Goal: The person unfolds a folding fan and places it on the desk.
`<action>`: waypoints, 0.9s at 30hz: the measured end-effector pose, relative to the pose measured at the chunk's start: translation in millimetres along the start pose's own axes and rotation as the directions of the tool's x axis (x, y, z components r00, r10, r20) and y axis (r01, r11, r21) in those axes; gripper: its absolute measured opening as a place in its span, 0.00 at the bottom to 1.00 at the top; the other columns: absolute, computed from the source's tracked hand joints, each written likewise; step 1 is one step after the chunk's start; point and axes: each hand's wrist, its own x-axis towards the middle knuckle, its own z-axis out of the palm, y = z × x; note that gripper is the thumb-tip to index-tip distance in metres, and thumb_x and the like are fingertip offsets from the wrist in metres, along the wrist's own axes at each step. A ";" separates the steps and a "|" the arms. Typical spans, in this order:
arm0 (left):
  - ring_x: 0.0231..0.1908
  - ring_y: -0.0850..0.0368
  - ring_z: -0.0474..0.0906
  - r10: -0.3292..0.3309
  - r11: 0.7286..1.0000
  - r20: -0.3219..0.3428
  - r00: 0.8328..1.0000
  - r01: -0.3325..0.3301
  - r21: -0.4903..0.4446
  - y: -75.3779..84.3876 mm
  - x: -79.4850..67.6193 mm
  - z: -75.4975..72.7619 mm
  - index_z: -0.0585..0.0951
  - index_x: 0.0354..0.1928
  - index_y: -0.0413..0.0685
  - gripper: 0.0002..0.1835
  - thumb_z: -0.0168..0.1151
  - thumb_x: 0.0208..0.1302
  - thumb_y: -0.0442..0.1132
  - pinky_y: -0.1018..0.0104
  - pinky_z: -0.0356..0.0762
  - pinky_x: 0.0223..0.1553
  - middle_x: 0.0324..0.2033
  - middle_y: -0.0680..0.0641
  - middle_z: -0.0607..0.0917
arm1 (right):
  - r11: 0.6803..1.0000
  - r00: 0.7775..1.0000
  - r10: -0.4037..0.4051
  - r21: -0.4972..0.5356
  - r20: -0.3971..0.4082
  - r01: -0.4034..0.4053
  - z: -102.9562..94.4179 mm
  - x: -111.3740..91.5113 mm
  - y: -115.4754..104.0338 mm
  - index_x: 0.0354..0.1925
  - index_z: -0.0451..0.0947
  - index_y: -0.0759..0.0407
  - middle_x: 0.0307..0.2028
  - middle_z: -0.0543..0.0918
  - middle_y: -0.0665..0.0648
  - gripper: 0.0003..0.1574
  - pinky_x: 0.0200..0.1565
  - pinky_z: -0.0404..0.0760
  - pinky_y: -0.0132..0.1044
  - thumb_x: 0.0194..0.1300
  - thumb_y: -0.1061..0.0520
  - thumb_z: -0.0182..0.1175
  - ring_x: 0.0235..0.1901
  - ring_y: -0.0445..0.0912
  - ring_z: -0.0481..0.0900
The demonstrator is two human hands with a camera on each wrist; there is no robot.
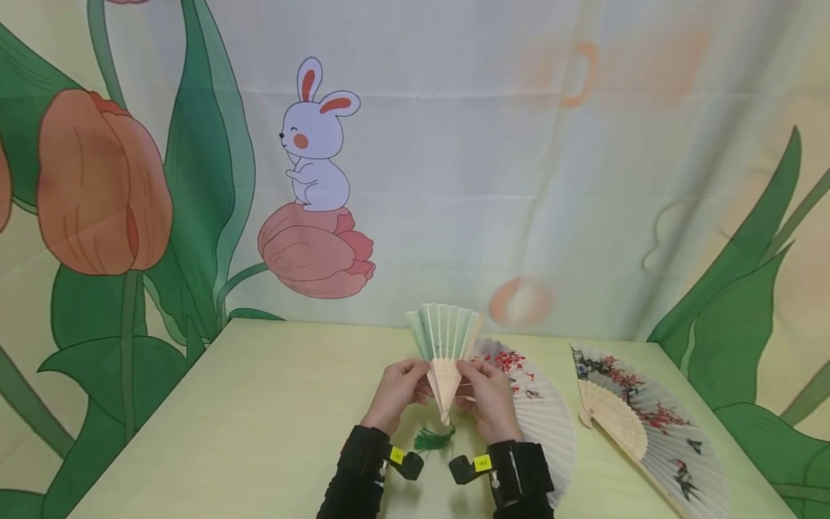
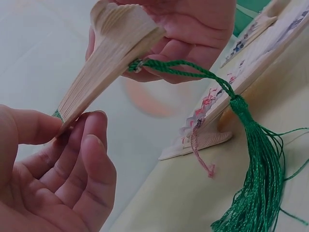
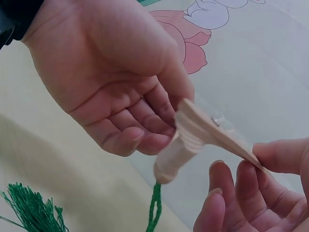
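Upright above the table, a partly spread green folding fan (image 1: 449, 335) with pale wooden ribs is between both hands. My left hand (image 1: 394, 395) pinches its left outer rib between thumb and fingers. On the opposite edge my right hand (image 1: 491, 401) grips the other outer rib, thumb in front. From the narrow pivot end hangs a green tassel (image 2: 251, 164) on a looped cord. The left wrist view shows the wooden ribs (image 2: 91, 67) bunched edge-on, with the left thumb and fingertips at their rim. The right fingertips are partly hidden behind the ribs in the right wrist view.
A spread white fan with red blossoms (image 1: 545, 425) lies behind and right of the right hand. Farther right lies a second spread fan with blossoms and birds (image 1: 661, 432). The pale yellow table (image 1: 227, 432) meets a printed cloth backdrop (image 1: 441, 180) at its far edge.
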 end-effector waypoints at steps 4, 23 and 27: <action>0.25 0.57 0.79 0.004 1.000 0.004 1.000 -0.004 0.002 14.9 -10.9 1.1 0.80 0.41 0.29 0.14 0.51 0.73 0.36 0.67 0.79 0.27 0.24 0.45 0.81 | 1.000 1.000 0.002 0.006 -0.001 -0.002 -1.1 0.8 0.8 0.38 0.76 0.63 0.25 0.80 0.53 0.11 0.26 0.77 0.36 0.67 0.55 0.63 0.23 0.43 0.78; 0.25 0.58 0.79 0.002 1.000 -0.020 1.000 -0.003 -0.011 -10.5 7.2 -5.2 0.81 0.40 0.34 0.15 0.54 0.73 0.42 0.70 0.77 0.25 0.25 0.46 0.82 | 1.000 1.000 0.023 -0.003 -0.022 -0.023 -3.7 1.6 -1.4 0.42 0.76 0.64 0.26 0.81 0.54 0.14 0.28 0.78 0.36 0.67 0.53 0.63 0.24 0.44 0.80; 0.25 0.59 0.80 0.002 1.000 -0.025 1.000 -0.003 -0.011 -10.7 6.6 -6.3 0.81 0.38 0.35 0.14 0.55 0.72 0.41 0.70 0.78 0.25 0.25 0.47 0.82 | 1.000 0.999 0.024 -0.006 -0.023 -0.024 -4.6 1.6 -2.0 0.41 0.76 0.63 0.27 0.80 0.54 0.14 0.30 0.79 0.37 0.67 0.53 0.63 0.24 0.45 0.79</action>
